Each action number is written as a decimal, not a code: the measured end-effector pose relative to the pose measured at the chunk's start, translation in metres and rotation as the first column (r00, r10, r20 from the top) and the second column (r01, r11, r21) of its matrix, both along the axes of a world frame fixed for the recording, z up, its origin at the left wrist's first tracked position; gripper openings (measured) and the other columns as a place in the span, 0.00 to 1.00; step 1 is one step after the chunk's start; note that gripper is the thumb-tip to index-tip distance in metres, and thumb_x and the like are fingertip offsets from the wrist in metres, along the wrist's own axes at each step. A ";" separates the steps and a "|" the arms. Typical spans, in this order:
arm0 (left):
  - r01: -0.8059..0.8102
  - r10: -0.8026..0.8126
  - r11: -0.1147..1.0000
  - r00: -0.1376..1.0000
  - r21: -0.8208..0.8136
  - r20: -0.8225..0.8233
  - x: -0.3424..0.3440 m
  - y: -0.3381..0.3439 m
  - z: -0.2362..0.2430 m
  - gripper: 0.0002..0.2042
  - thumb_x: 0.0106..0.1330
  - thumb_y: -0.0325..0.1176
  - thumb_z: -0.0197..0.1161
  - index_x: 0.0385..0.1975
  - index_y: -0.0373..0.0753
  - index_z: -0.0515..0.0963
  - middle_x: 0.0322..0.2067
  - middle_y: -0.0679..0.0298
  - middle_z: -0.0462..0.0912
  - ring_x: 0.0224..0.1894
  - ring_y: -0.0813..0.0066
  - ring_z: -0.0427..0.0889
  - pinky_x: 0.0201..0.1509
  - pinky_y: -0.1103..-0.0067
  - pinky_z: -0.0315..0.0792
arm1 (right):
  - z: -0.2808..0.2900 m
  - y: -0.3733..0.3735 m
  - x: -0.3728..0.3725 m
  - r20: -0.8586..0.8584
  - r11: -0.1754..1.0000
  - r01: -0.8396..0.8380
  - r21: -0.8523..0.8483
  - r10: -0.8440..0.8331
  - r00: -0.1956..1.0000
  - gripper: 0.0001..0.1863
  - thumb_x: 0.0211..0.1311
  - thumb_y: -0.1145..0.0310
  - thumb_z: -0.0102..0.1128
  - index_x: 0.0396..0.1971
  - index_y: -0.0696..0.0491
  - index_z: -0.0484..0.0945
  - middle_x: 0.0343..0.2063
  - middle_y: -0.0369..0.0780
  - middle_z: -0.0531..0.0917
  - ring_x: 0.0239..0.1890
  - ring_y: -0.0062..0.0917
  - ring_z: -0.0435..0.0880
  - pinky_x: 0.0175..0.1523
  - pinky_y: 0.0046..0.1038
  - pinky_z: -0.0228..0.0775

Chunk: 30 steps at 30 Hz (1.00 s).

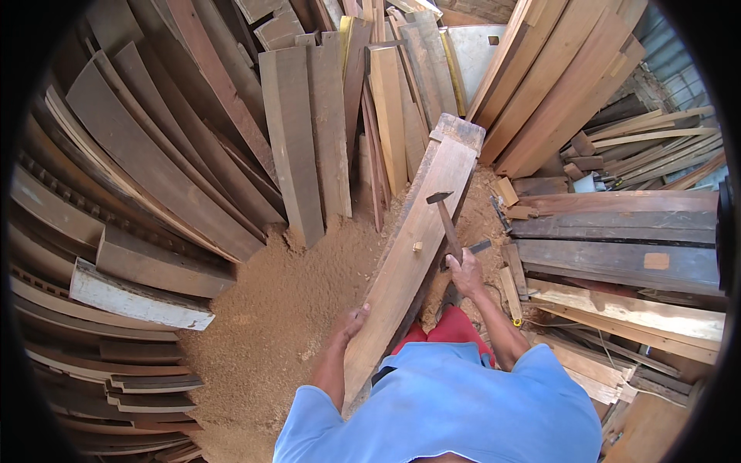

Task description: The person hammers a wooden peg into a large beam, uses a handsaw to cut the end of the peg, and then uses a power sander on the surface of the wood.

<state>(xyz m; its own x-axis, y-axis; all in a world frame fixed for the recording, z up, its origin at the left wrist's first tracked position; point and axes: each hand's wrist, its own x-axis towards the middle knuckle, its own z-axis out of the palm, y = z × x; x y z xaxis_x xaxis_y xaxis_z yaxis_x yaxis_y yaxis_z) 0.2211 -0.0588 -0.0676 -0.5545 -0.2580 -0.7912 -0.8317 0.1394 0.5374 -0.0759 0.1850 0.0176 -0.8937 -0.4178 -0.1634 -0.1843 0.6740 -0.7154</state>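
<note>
A long pale wooden plank [421,204] lies lengthwise on a narrow, darker bench [461,131], slanting from my body toward the far right. My left hand [353,322] grips the plank's left edge near my body; part of its fingers is hidden. In my right hand [465,275] is a hammer, its wooden handle [449,228] wrapped by my fingers and its dark metal head [439,197] over the plank's right half. A small light wooden peg [417,247] stands on the plank, left of my right hand and apart from the hammer head.
Sawdust [270,316] covers the floor at left. Curved dark boards [147,147] lean around the left and back, with tall reddish planks [552,85] at the back right. Stacked boards [617,224] lie at right. A dark tool [480,246] sits beside the bench, partly hidden.
</note>
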 end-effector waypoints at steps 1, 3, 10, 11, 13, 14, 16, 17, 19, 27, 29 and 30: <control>-0.010 0.010 1.000 1.000 -0.012 -0.010 -0.002 0.006 0.003 0.46 0.68 0.77 0.40 0.63 0.38 0.78 0.57 0.47 0.83 0.62 0.52 0.80 0.66 0.63 0.69 | 0.001 0.004 0.001 -0.008 1.000 0.007 -0.021 -0.008 1.000 0.21 0.70 0.54 0.61 0.39 0.61 0.76 0.30 0.58 0.84 0.39 0.58 0.85 0.45 0.51 0.75; -0.005 0.005 1.000 0.999 -0.008 -0.054 -0.015 0.010 0.006 0.47 0.68 0.77 0.40 0.63 0.36 0.77 0.58 0.45 0.82 0.63 0.51 0.79 0.67 0.63 0.68 | 0.003 0.009 0.001 0.001 0.999 0.019 -0.048 -0.019 1.000 0.20 0.70 0.55 0.61 0.38 0.61 0.77 0.29 0.56 0.84 0.38 0.55 0.85 0.44 0.49 0.75; 0.018 -0.018 0.999 1.000 -0.032 -0.011 -0.066 0.018 0.017 0.47 0.68 0.71 0.51 0.74 0.34 0.62 0.68 0.36 0.69 0.72 0.40 0.66 0.76 0.59 0.59 | -0.001 0.016 0.013 0.136 0.981 0.036 -0.189 -0.010 0.991 0.18 0.70 0.56 0.62 0.35 0.59 0.79 0.26 0.45 0.85 0.32 0.37 0.87 0.39 0.40 0.76; 0.134 -0.127 0.981 0.990 -0.139 0.058 -0.079 0.024 0.038 0.47 0.67 0.68 0.55 0.75 0.36 0.59 0.69 0.36 0.66 0.73 0.40 0.64 0.76 0.58 0.58 | 0.000 0.021 0.012 0.165 0.981 0.068 -0.184 -0.037 0.986 0.17 0.70 0.57 0.62 0.35 0.59 0.79 0.26 0.44 0.85 0.31 0.34 0.87 0.38 0.39 0.76; 0.363 -0.299 0.871 0.927 -0.332 0.227 -0.097 0.041 0.108 0.49 0.66 0.63 0.64 0.78 0.40 0.52 0.72 0.37 0.61 0.74 0.38 0.61 0.77 0.56 0.57 | 0.009 0.029 0.013 0.221 0.975 0.119 -0.186 -0.077 0.972 0.17 0.70 0.57 0.62 0.35 0.59 0.79 0.26 0.42 0.85 0.29 0.29 0.87 0.37 0.35 0.77; 0.353 -0.294 0.869 0.932 -0.347 0.212 -0.092 0.045 0.105 0.50 0.64 0.61 0.66 0.79 0.41 0.50 0.72 0.38 0.60 0.75 0.38 0.59 0.77 0.56 0.56 | 0.006 0.031 0.014 0.270 0.963 0.162 -0.217 -0.100 0.958 0.17 0.70 0.57 0.62 0.35 0.59 0.79 0.27 0.41 0.86 0.29 0.27 0.86 0.37 0.34 0.78; 0.324 -0.275 0.870 0.945 -0.371 0.179 -0.072 0.056 0.091 0.53 0.61 0.58 0.71 0.80 0.44 0.46 0.74 0.39 0.56 0.75 0.38 0.57 0.77 0.55 0.56 | -0.008 0.039 0.022 0.369 0.935 0.239 -0.262 -0.132 0.920 0.17 0.71 0.58 0.63 0.36 0.59 0.79 0.28 0.40 0.86 0.28 0.24 0.86 0.36 0.31 0.79; 0.274 -0.244 0.872 0.962 -0.405 0.125 -0.067 0.059 0.086 0.52 0.61 0.57 0.71 0.79 0.44 0.49 0.73 0.38 0.57 0.75 0.38 0.57 0.77 0.54 0.55 | -0.013 0.039 0.024 0.399 0.926 0.255 -0.278 -0.130 0.908 0.16 0.72 0.59 0.61 0.38 0.60 0.79 0.29 0.41 0.87 0.28 0.22 0.86 0.35 0.27 0.80; 0.146 -0.154 0.873 0.988 -0.465 0.020 -0.054 0.069 0.075 0.48 0.62 0.57 0.70 0.78 0.44 0.53 0.73 0.38 0.57 0.75 0.38 0.58 0.77 0.53 0.55 | -0.020 0.038 0.026 0.495 0.880 0.362 -0.306 -0.178 0.850 0.17 0.73 0.58 0.60 0.41 0.60 0.79 0.30 0.41 0.87 0.28 0.20 0.85 0.33 0.25 0.79; 0.045 -0.214 0.740 0.962 -0.671 -0.171 -0.012 0.143 0.065 0.42 0.64 0.45 0.67 0.76 0.38 0.58 0.78 0.39 0.44 0.81 0.39 0.39 0.82 0.52 0.39 | -0.086 0.066 0.015 0.799 0.795 0.586 -0.156 -0.247 0.547 0.12 0.77 0.56 0.52 0.40 0.50 0.72 0.35 0.40 0.86 0.27 0.23 0.83 0.27 0.28 0.76; 0.002 -0.161 0.763 0.969 -0.646 -0.187 0.009 0.158 0.071 0.42 0.63 0.45 0.67 0.76 0.38 0.58 0.78 0.40 0.45 0.81 0.41 0.40 0.82 0.52 0.39 | -0.101 0.073 0.007 0.844 0.802 0.596 -0.041 -0.292 0.451 0.14 0.78 0.54 0.50 0.37 0.50 0.72 0.30 0.39 0.85 0.25 0.24 0.82 0.25 0.28 0.75; -0.045 -0.118 0.769 0.970 -0.638 -0.211 0.018 0.166 0.065 0.42 0.63 0.44 0.67 0.76 0.38 0.58 0.78 0.40 0.45 0.81 0.42 0.40 0.82 0.52 0.39 | -0.110 0.075 0.003 0.856 0.838 0.546 0.008 -0.288 0.429 0.15 0.78 0.54 0.50 0.36 0.49 0.72 0.29 0.38 0.84 0.24 0.24 0.82 0.25 0.28 0.74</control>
<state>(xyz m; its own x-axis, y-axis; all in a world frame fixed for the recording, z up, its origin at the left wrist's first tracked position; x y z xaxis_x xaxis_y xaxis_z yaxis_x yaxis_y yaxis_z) 0.2390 0.1070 -0.0028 -0.7141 -0.6303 -0.3046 -0.6859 0.5430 0.4845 -0.0731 0.2604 -0.0928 -0.4941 -0.1683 -0.8530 0.8037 0.2858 -0.5219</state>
